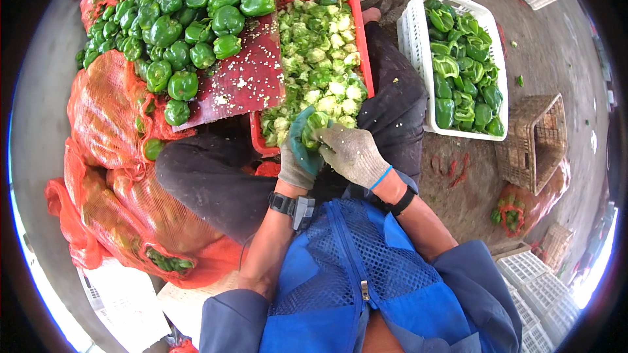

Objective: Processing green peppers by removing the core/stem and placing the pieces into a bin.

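Note:
My left hand point(299, 150), in a grey glove with green-coated fingers, is closed around a green bell pepper point(316, 128). Against the same pepper, the fingers of my right hand point(353, 154) are bent inward; its pale knit glove hides the fingertips. Both hands are over the near end of a red crate point(366, 59) heaped with pale pepper cores point(335, 91) and green scraps. Whole green bell peppers point(190, 33) are piled at the left, on and beside a dark red board point(239, 68) strewn with seeds.
Right of my knee, a white crate point(428, 101) holds opened green peppers point(468, 59). Orange mesh sacks point(108, 117) crowd the left side. A brown crate point(548, 140) lies tipped at the right, near another sack point(540, 193). White crates point(540, 287) stand at lower right.

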Demonstrator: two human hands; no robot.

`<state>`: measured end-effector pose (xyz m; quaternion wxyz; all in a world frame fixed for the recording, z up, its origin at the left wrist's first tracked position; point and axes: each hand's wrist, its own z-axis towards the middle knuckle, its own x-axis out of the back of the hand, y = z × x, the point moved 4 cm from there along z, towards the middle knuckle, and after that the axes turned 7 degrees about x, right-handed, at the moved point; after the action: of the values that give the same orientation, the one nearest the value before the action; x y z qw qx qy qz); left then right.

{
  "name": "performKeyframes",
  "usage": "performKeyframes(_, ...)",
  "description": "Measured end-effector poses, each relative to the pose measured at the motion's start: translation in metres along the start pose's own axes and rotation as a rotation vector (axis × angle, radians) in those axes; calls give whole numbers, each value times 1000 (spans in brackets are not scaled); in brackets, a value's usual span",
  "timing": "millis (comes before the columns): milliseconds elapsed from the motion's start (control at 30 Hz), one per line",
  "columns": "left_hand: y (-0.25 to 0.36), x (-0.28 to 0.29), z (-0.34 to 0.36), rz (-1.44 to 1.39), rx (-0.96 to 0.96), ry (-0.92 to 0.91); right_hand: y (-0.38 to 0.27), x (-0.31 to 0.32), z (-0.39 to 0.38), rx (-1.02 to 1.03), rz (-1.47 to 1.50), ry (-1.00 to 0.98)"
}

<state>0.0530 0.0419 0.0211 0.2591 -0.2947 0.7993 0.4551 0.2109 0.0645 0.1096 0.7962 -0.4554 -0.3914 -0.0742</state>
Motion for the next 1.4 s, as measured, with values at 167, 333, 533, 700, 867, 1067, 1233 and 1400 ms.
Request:
performKeyframes(167,15,-10,-13,691,-279,24,-5,-5,11,16,53,-107)
performKeyframes(333,19,-10,-11,292,-132,34,0,-9,17,84,54,-152)
performKeyframes(533,40,4,-9,-249,-133,38,-12,14,67,-511,893,-233)
performKeyframes(700,42,13,-11,-390,-76,223,-17,9,103,-495,1615,-68)
performKeyframes(867,18,40,-3,-513,7,91,29,-40,119,-714,1150,-53)
performKeyframes(1067,28,31,-17,-442,-47,266,13,-38,119,-674,989,-10)
performKeyframes(1233,38,16,-18,-321,-102,171,8,-28,91,-713,1435,13)
performKeyframes(1400,52,-14,-23,121,-292,80,9,-19,55,-741,1459,54)
